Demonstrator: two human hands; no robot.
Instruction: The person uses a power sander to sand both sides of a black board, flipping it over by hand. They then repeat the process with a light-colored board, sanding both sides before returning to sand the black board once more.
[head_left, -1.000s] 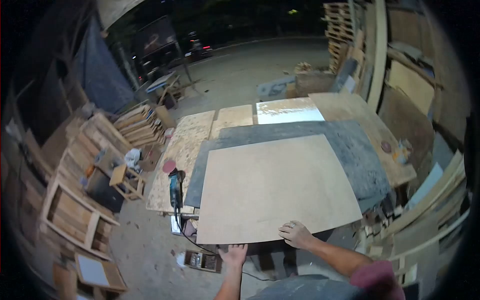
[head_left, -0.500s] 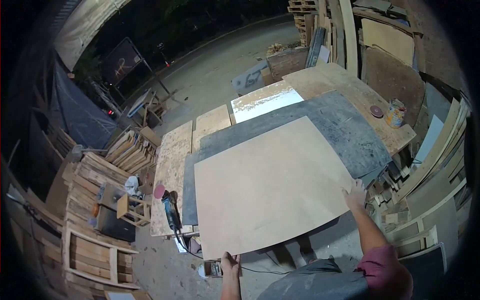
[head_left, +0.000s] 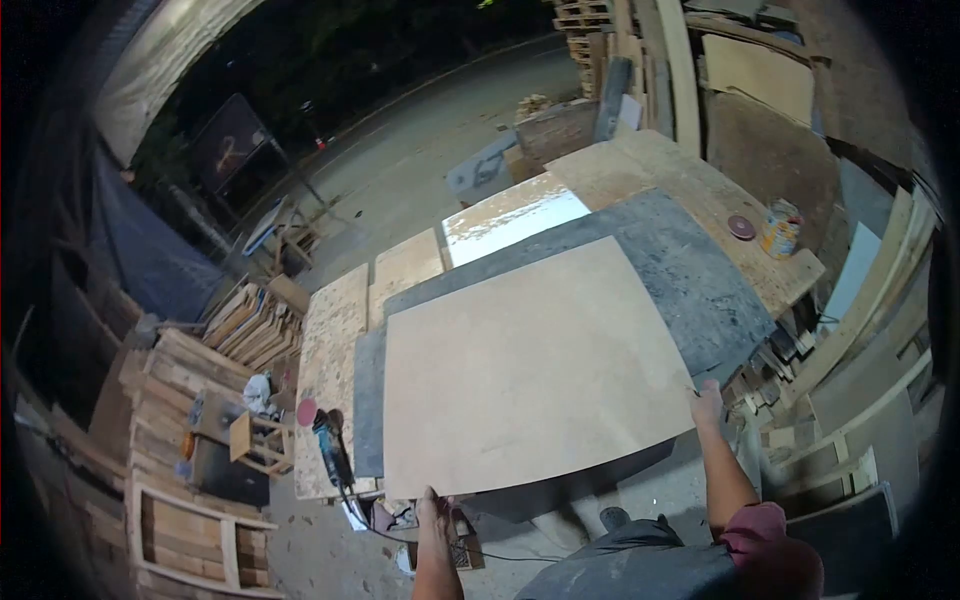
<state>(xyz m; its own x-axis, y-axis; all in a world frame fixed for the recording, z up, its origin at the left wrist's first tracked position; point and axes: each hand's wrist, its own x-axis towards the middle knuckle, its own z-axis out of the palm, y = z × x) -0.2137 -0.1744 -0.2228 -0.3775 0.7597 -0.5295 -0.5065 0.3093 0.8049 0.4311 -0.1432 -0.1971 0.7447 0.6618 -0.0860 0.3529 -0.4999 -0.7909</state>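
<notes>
A large pale plywood sheet (head_left: 530, 370) lies over a dark grey sheet (head_left: 690, 270) on the worktable. My left hand (head_left: 432, 508) grips its near left corner, with the thumb on top and the fingers hidden beneath. At the near right corner, my right hand (head_left: 706, 403) holds the edge, its fingers partly hidden. The plywood's near edge sticks out past the table toward my body. Left of the sheet, a blue angle grinder (head_left: 332, 450) with a pink sanding disc rests on the worn tabletop (head_left: 330, 335).
A tin can (head_left: 781, 230) and a round sanding disc (head_left: 741, 228) sit at the table's far right. Stacked boards (head_left: 255, 330) and a wooden frame (head_left: 190, 525) are on the left. Timber offcuts (head_left: 870, 330) lean at the right. The grinder's cord trails across the floor.
The plywood sheet has shifted slightly away from my body, and its near left corner has moved up in view with my left hand. The camera view has turned slightly.
</notes>
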